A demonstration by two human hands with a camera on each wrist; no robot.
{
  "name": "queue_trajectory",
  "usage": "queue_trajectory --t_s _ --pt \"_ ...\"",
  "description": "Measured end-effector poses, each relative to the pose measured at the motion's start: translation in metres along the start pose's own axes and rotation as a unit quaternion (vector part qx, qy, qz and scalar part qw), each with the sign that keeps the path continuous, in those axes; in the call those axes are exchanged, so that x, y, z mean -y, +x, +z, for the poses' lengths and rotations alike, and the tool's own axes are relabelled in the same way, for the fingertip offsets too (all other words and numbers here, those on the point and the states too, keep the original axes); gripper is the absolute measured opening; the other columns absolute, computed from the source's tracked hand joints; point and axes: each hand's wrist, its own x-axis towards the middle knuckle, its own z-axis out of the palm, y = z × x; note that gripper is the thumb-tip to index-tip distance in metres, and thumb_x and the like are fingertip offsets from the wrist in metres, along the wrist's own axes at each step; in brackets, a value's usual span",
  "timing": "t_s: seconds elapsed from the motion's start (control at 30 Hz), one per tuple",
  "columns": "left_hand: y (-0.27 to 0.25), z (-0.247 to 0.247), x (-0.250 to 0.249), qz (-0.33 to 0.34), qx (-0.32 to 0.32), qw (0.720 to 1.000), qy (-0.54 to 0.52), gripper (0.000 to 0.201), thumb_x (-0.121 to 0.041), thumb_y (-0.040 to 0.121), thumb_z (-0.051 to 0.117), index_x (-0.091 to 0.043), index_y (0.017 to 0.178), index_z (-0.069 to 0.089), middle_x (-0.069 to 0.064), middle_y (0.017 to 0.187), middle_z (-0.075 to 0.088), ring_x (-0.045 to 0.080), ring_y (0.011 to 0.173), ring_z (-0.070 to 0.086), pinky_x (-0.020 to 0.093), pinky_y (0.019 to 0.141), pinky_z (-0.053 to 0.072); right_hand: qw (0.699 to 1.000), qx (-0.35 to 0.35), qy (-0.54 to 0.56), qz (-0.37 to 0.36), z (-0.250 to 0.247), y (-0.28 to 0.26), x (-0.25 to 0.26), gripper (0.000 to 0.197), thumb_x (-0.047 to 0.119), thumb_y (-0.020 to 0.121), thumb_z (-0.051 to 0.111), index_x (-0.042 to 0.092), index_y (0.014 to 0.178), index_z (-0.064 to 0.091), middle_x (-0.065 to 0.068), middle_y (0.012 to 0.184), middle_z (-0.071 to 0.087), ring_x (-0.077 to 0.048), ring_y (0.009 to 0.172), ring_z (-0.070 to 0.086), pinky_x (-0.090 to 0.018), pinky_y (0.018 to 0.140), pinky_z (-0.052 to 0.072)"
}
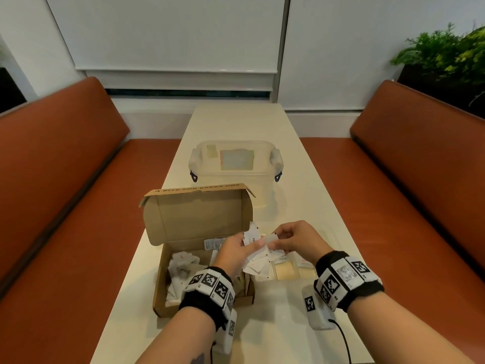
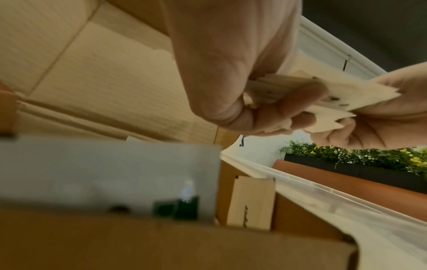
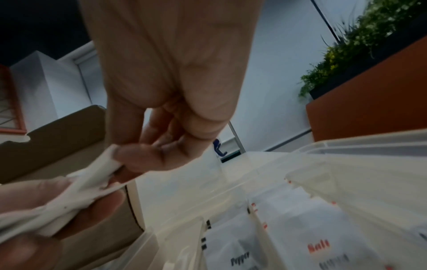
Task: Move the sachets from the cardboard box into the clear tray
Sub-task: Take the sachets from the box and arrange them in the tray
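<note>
Sachets (image 1: pixel 258 254) bunched in left hand (image 1: pixel 236 252), right hand (image 1: pixel 294 239) pinching one, above box (image 1: pixel 168 303) & tray (image 3: pixel 346 149); count unclear, tray part-hidden.

The upright lid of the cardboard box (image 1: pixel 199 216) carries the printed line "A BITE FOR EVERY ONE" along its top edge, seen in the head view. In the right wrist view, two sachets lying in the clear tray (image 3: pixel 360 146) are marked: one sachet (image 3: pixel 240 255) reads "Pepper" in dark script, the other sachet (image 3: pixel 318 246) reads "Salt" in red. Print on the remaining sachets is too small or blurred to read.
</note>
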Motion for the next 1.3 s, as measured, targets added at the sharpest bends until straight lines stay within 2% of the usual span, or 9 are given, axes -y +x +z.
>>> queue_trajectory --t_s 0.3,0.43,0.57,0.67,0.77,0.87,0.97,1.17,1.3 --pt "0.000 0.002 0.002 0.016 -0.024 0.998 -0.054 0.010 -0.012 0.088 0.065 -0.013 0.098 0.066 0.003 0.085 0.072 0.013 0.069 0.069 0.023 0.056 0.054 0.998 -0.040 0.042 0.018 -0.008 0.000 0.000 0.003 0.010 0.081 0.073 0.007 0.081 0.072 -0.008 0.075 0.068 -0.009 0.054 0.060 -0.017 0.062 0.056" --pt "0.002 -0.001 0.005 -0.002 -0.035 0.999 -0.035 0.014 -0.016 0.088 0.066 -0.011 0.101 0.067 0.012 0.097 0.072 0.026 0.084 0.069 0.040 0.077 0.056 0.993 -0.102 -0.052 -0.013 -0.013 0.003 0.000 0.006 0.011 0.080 0.074 0.012 0.084 0.070 -0.002 0.065 0.067 -0.004 0.050 0.057 -0.010 0.052 0.049" --pt "0.003 -0.003 0.007 -0.007 -0.036 0.999 -0.032 0.011 -0.018 0.087 0.067 -0.013 0.096 0.067 0.013 0.097 0.072 0.028 0.086 0.069 0.045 0.082 0.055 0.991 -0.088 -0.099 -0.014 -0.015 0.003 0.001 0.017 0.017 0.073 0.080 0.016 0.083 0.066 0.001 0.062 0.067 -0.003 0.050 0.056 -0.014 0.051 0.043" --pt "0.004 -0.002 0.007 -0.008 -0.019 0.999 -0.035 0.018 -0.020 0.087 0.067 -0.013 0.104 0.069 0.008 0.092 0.074 0.021 0.078 0.071 0.036 0.068 0.059 0.994 -0.061 -0.085 -0.020 -0.014 0.003 0.001 0.018 0.017 0.072 0.081 0.015 0.078 0.064 0.007 0.056 0.063 0.004 0.043 0.052 -0.008 0.045 0.038" --pt "0.004 0.000 0.007 -0.006 -0.003 1.000 -0.020 0.013 -0.023 0.087 0.067 -0.018 0.098 0.070 0.000 0.078 0.075 0.011 0.062 0.070 0.023 0.049 0.051 0.993 -0.035 -0.107 -0.028 -0.012 0.003 0.002 0.013 0.015 0.075 0.078 0.014 0.079 0.066 0.006 0.059 0.062 0.003 0.047 0.051 -0.006 0.048 0.039" --pt "0.004 0.002 0.007 -0.003 -0.004 1.000 0.002 0.008 -0.025 0.086 0.068 -0.019 0.092 0.068 -0.003 0.071 0.074 0.008 0.056 0.068 0.018 0.043 0.046 0.994 -0.023 -0.102 -0.040 -0.010 0.002 0.001 0.008 0.017 0.080 0.075 0.017 0.082 0.068 0.006 0.068 0.066 0.000 0.057 0.056 -0.007 0.051 0.041" --pt "0.005 0.003 0.007 0.000 -0.015 1.000 0.019 0.009 -0.028 0.086 0.068 -0.021 0.091 0.066 -0.005 0.070 0.073 0.005 0.054 0.067 0.015 0.041 0.043 0.996 -0.012 -0.073 -0.040 -0.009 -0.001 0.001 0.019 0.015 0.077 0.077 0.019 0.090 0.064 0.002 0.070 0.068 0.000 0.058 0.060 -0.011 0.054 0.045" --pt "0.004 0.002 0.008 0.000 0.014 0.999 0.039 0.013 -0.021 0.088 0.066 -0.012 0.097 0.069 -0.001 0.080 0.073 0.007 0.061 0.068 0.018 0.050 0.049 0.996 -0.026 -0.070 -0.054 -0.008 -0.001 -0.003 0.018 0.009 0.079 0.074 0.020 0.088 0.064 0.006 0.065 0.064 0.000 0.058 0.057 -0.019 0.068 0.048" --pt "0.006 0.002 0.009 -0.007 0.012 0.999 0.051 0.022 -0.021 0.086 0.068 -0.010 0.105 0.069 0.010 0.097 0.073 0.027 0.087 0.071 0.043 0.078 0.058 0.994 -0.001 -0.099 -0.047 -0.006 0.002 -0.002 0.014 0.014 0.079 0.074 0.021 0.090 0.069 0.006 0.067 0.064 0.001 0.056 0.055 -0.010 0.059 0.046"
